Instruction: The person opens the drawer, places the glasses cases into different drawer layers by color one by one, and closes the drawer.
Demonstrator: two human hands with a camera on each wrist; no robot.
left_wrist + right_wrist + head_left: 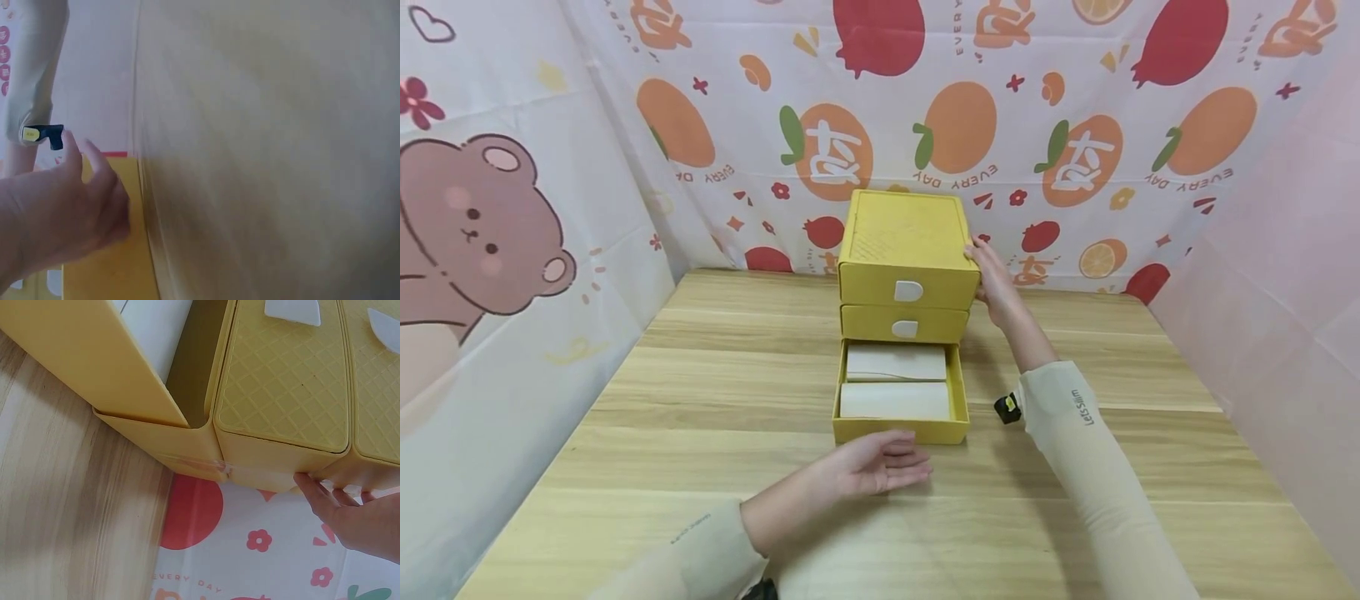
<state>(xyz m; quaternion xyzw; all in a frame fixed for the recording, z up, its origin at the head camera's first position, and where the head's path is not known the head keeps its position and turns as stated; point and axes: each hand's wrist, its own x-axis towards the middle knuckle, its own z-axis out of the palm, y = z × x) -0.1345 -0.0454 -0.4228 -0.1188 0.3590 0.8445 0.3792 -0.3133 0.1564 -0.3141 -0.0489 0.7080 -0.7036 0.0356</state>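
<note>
A yellow three-tier drawer box (906,229) stands toward the back of the table, its upper two drawers closed, each with a white tab. The bottom drawer (901,432) is pulled out and holds two white, paper-like bundles (895,400). My right hand (996,279) rests against the box's right side near the top; in the right wrist view the fingers (315,494) lie along that side. Just in front of the open drawer is my left hand (880,468), palm turned sideways, fingers loosely bent and holding nothing. The left wrist view shows this hand (75,219) overlapping the yellow drawer front.
The wooden table (700,400) spreads around the box. A fruit-print cloth (737,125) hangs close behind it. Plain and bear-print cloths (497,233) flank the sides. Black devices (1007,408) are strapped at the wrists.
</note>
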